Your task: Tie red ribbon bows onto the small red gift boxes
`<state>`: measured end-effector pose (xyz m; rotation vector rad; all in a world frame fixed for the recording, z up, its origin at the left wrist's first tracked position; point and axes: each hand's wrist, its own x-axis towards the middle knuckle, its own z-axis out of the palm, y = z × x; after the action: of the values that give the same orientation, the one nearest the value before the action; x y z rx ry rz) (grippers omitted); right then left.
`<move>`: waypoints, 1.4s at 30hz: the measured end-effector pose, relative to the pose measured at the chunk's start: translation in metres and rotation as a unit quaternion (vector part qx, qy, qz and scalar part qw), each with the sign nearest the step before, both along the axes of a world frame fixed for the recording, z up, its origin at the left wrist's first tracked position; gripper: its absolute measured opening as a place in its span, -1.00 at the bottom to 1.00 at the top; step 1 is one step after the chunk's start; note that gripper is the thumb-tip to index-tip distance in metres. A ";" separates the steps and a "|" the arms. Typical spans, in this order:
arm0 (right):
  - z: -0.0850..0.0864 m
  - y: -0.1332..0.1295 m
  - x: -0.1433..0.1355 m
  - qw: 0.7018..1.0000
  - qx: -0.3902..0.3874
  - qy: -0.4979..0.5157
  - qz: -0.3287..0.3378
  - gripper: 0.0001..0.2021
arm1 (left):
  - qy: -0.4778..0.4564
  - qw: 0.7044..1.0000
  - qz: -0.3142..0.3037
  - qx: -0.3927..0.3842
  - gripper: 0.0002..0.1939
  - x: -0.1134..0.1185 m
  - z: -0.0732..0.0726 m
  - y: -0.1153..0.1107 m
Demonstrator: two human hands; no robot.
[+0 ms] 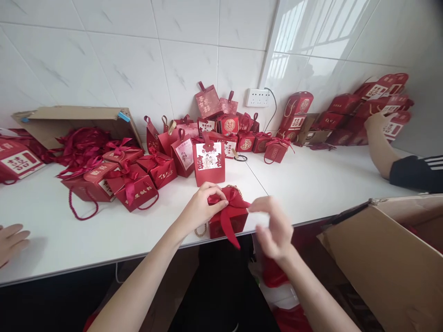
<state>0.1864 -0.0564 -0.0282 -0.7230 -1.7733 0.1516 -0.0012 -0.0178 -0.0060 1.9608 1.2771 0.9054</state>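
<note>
A red gift box [233, 222] with a gold rope handle sits at the table's front edge, a red ribbon [228, 226] tied across its top in a bow, one tail hanging over the front. My left hand [204, 203] pinches the ribbon at the knot's left side, thumb and fingertips closed on it. To the box's right, my right hand [275, 226] is blurred by motion. Its thumb and forefinger are apart, with the forefinger near the ribbon's right end; whether they touch is unclear. Just behind stands a red gift bag [210, 177] with a printed white panel.
Finished-looking red boxes [136, 189] with bows lie left, before a cardboard box [79, 113] of ribbons. Several red boxes line the tiled wall. Another person's hand [379, 124] touches boxes far right; a different hand [12, 242] rests left. A large carton [384, 235] stands right.
</note>
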 end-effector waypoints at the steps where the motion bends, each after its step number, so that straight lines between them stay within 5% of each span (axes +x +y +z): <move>1: 0.001 0.003 0.008 0.994 -0.077 0.015 -0.074 -0.73 | 0.000 1.000 0.003 -0.002 -0.84 0.000 0.000 0.000; 3: 0.003 0.009 0.020 0.955 -0.264 0.007 -0.131 -0.60 | -0.002 1.000 0.005 -0.007 -0.84 0.000 0.000 -0.001; 5: 0.003 0.013 0.025 0.906 -0.420 -0.010 -0.049 -0.50 | -0.003 1.000 0.005 -0.015 -0.85 0.001 0.000 -0.001; 7: 0.004 0.012 0.023 0.874 -0.485 -0.003 0.029 -0.51 | -0.003 1.000 0.001 -0.022 -0.85 0.001 0.001 -0.001; 10: 0.012 0.003 0.019 0.871 -0.489 -0.030 0.019 -0.60 | 0.000 1.000 -0.010 -0.015 -0.85 0.000 0.000 0.001; 15: 0.041 -0.002 0.026 0.858 -0.467 -0.213 -0.006 -0.63 | 0.005 1.000 -0.021 -0.003 -0.85 0.000 -0.002 0.003; 20: 0.061 0.029 0.015 0.889 -0.329 -0.210 -0.240 -0.49 | 0.002 1.000 -0.005 0.021 -0.78 0.000 0.002 0.003; 25: 0.063 0.055 -0.025 0.853 -0.299 -0.346 -0.251 -0.46 | 0.014 0.985 0.139 0.106 -0.71 -0.005 0.015 0.003; 29: 0.065 0.059 -0.035 0.840 -0.310 -0.378 -0.236 -0.59 | 0.145 0.979 0.143 0.008 -0.58 -0.007 0.019 -0.002; 33: 0.059 0.056 -0.022 0.866 -0.344 -0.326 -0.161 -0.65 | 0.095 0.986 0.135 -0.028 -0.63 -0.003 0.009 -0.010; 37: 0.040 0.047 -0.008 0.910 -0.365 -0.180 -0.077 -0.70 | -0.016 0.989 0.142 -0.032 -0.64 0.000 -0.003 -0.017; 42: 0.013 0.033 -0.006 0.925 -0.379 0.016 -0.036 -0.76 | -0.092 0.982 0.167 -0.011 -0.62 0.007 -0.011 -0.024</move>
<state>0.1800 -0.0237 -0.0157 -1.3197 -1.6357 0.8269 0.0056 -0.0419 -0.0173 1.6274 1.5224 1.1974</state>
